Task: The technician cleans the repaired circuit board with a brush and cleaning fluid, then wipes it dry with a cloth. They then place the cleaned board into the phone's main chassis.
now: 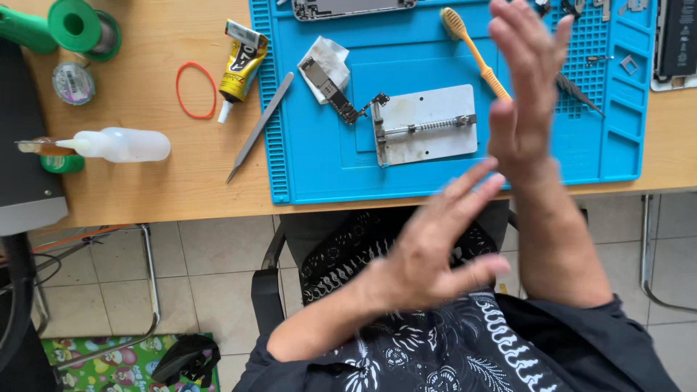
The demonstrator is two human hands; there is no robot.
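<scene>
Head view: left hand (435,250) & right hand (524,87) spread empty, right covering blue mat (435,178), toothbrush (475,54).

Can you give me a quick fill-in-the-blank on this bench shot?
1. Both hands, left hand and right hand, hold ____.
2. The mat under the metal plate is ____.
3. The rubber band on the table is ____.
4. The brush has a ____ handle.

Missing: nothing; blue; orange; orange

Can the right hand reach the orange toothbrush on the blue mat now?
Probably yes. The right hand is empty, open, and raised just beside the orange toothbrush; nothing lies between them.
</scene>
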